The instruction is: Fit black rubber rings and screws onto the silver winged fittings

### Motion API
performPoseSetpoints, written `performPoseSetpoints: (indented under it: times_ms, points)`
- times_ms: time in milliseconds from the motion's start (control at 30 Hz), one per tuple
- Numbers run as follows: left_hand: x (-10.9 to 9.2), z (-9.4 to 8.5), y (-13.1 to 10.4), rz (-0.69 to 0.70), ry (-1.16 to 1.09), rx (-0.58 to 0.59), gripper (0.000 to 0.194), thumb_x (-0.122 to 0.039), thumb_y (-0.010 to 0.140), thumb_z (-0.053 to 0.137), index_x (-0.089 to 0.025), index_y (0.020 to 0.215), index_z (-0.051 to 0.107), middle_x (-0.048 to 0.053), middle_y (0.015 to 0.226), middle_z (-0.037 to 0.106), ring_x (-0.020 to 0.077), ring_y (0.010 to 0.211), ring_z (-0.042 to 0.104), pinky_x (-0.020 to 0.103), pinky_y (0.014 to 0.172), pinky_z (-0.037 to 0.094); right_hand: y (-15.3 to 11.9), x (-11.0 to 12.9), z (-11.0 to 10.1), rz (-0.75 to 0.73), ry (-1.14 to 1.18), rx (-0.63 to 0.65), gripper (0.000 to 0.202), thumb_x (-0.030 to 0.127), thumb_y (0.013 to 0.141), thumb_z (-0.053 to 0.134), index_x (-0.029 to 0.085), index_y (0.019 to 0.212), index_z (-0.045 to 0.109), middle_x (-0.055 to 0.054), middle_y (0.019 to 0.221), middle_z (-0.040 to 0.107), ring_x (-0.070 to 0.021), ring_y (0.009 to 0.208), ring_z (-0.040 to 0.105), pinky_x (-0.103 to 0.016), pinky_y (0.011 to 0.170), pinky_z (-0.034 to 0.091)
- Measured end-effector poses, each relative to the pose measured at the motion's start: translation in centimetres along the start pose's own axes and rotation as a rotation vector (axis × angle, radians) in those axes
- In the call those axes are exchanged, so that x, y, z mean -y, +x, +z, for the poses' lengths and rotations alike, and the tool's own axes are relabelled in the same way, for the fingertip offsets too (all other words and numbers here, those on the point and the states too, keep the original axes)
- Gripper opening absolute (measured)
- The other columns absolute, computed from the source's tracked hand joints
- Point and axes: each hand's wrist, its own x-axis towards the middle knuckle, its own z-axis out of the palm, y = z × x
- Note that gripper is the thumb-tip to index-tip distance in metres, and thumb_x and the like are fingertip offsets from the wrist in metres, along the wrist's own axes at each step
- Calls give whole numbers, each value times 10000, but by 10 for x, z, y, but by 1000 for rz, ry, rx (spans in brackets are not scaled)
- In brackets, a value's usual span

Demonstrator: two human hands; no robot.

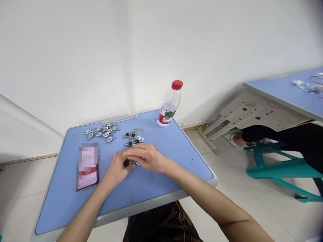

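Observation:
Both my hands meet over the front middle of the blue table. Between my left hand [118, 168] and my right hand [148, 158], a small metal fitting with a dark part [131, 162] shows in part. My left fingers are closed around it from the left. The right fingers curl over its top, closed, and hide much of it. Just beyond my hands lie several metal fittings with black round caps [130, 143] and loose flat metal plates [140, 138]. Farther left is a pile of similar silver metal fittings [103, 131] without black caps.
A phone [87, 171] with a lit screen lies at the left of the blue table [174, 181]. A clear bottle with a red cap [168, 107] stands at the back right. Tiny metal pieces [156, 148] lie past my right wrist. A seated person's leg and a green stool [267, 171] are at right.

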Motion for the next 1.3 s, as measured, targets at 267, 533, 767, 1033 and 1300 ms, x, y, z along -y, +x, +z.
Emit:
performPoseSetpoints:
  times_ms: [267, 533, 767, 1033, 1300]
  points:
    - [-5, -3, 1, 28, 7, -6, 97, -177, 756, 619, -210, 841, 652, 29, 908, 652, 218, 892, 585, 361, 828, 435, -3, -1, 3, 76, -127, -63, 209, 240, 964, 394, 152, 1072, 550, -61, 828, 654, -141, 712, 588, -246, 632, 467]
    - [-4, -3, 0, 21, 8, 7, 79, -161, 749, 617, -205, 809, 643, 25, 895, 644, 218, 878, 574, 376, 825, 433, -3, -6, 1, 43, -116, -164, 164, 230, 951, 441, 175, 1002, 586, -33, 758, 644, -121, 659, 575, -234, 615, 456]
    - [-5, -2, -1, 15, 7, -24, 113, -162, 755, 618, -213, 851, 649, 24, 916, 660, 225, 892, 578, 382, 822, 439, -4, 0, 3, -16, -155, -116, 192, 191, 950, 438, 173, 1090, 569, -56, 912, 661, -127, 778, 609, -222, 660, 476]
    - [-5, -4, 0, 8, 49, 11, 45, -169, 746, 633, -191, 784, 625, 28, 865, 640, 216, 840, 577, 375, 807, 429, -3, -5, -10, 67, -127, 6, 327, 165, 962, 359, 158, 1272, 465, -82, 948, 636, -149, 811, 599, -258, 684, 497]
    - [-8, -4, -1, 51, 1, -5, 113, -145, 772, 603, -218, 846, 648, 29, 990, 654, 225, 950, 577, 370, 844, 436, -2, -1, 4, 51, -237, -23, 187, 251, 959, 433, 176, 1045, 582, -49, 841, 644, -135, 746, 594, -238, 660, 462]
